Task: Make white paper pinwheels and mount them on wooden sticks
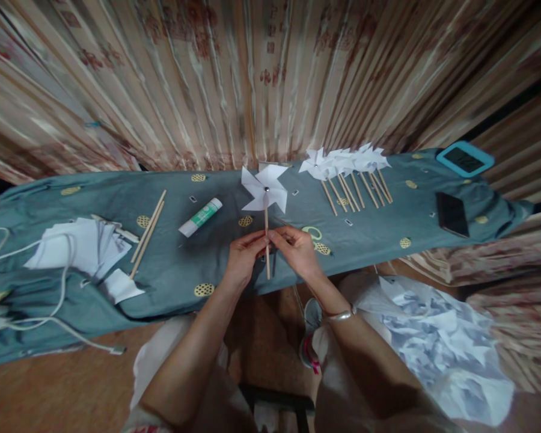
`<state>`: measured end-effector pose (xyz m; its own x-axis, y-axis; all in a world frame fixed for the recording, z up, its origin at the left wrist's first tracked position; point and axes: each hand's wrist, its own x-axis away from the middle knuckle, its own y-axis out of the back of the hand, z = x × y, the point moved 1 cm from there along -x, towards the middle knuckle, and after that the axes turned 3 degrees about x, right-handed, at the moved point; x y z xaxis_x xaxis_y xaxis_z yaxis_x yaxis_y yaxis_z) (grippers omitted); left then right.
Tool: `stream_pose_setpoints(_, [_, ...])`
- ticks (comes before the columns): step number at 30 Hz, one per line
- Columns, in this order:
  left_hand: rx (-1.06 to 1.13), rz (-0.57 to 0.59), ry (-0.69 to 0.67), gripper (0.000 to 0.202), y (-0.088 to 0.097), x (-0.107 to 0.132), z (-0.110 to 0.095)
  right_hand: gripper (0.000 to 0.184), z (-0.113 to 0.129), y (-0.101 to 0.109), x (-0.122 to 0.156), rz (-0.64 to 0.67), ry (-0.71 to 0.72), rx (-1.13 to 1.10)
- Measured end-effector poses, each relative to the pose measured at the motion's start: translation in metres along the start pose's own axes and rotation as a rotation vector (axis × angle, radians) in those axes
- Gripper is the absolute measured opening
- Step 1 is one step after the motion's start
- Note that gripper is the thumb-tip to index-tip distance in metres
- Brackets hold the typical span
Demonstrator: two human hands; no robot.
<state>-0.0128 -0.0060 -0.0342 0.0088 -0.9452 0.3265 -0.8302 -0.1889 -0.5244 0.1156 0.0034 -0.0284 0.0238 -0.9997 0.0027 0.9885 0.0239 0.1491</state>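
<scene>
A white paper pinwheel (265, 188) on a thin wooden stick stands upright over the grey-green cloth-covered table (171, 258). My left hand (243, 258) and my right hand (297, 249) both pinch the stick about halfway down, fingertips meeting at it. A glue stick (201, 217) lies to the left of the pinwheel. Two bare wooden sticks (148, 233) lie further left, next to a pile of white paper squares (79, 246). Several finished pinwheels (342, 163) lie in a row at the back right.
A dark phone (451, 214) and a blue-framed device (464, 159) lie at the table's right end. White cables (49, 300) trail over the left end. Crumpled paper scraps (437, 343) lie on the floor at right. A curtain (252, 78) hangs behind.
</scene>
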Motion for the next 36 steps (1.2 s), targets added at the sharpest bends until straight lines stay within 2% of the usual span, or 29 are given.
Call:
stream_pose_setpoints(13, [-0.042, -0.010, -0.017, 0.033, 0.001, 0.001, 0.005, 0.020, 0.005, -0.012, 0.000, -0.138, -0.041, -0.112])
stream_pose_setpoints(19, [-0.034, -0.007, -0.020, 0.032, 0.002, 0.003, 0.005, 0.025, 0.012, -0.017, 0.000, -0.138, -0.108, -0.212])
stream_pose_setpoints(23, [-0.064, 0.012, -0.035, 0.032, -0.001, 0.005, 0.004, 0.023, 0.017, -0.014, -0.001, -0.160, -0.116, -0.200])
stream_pose_setpoints(27, [-0.108, 0.046, -0.059, 0.032, -0.002, 0.007, 0.003, 0.021, 0.019, 0.003, -0.006, -0.245, -0.061, -0.153])
stream_pose_setpoints(31, [-0.157, 0.069, -0.064, 0.032, 0.001, 0.008, 0.003, 0.023, 0.019, 0.034, -0.019, -0.319, -0.020, -0.020])
stream_pose_setpoints(36, [-0.170, 0.086, -0.049, 0.031, 0.005, 0.009, 0.004, 0.019, 0.019, 0.085, -0.058, -0.379, 0.081, 0.352])
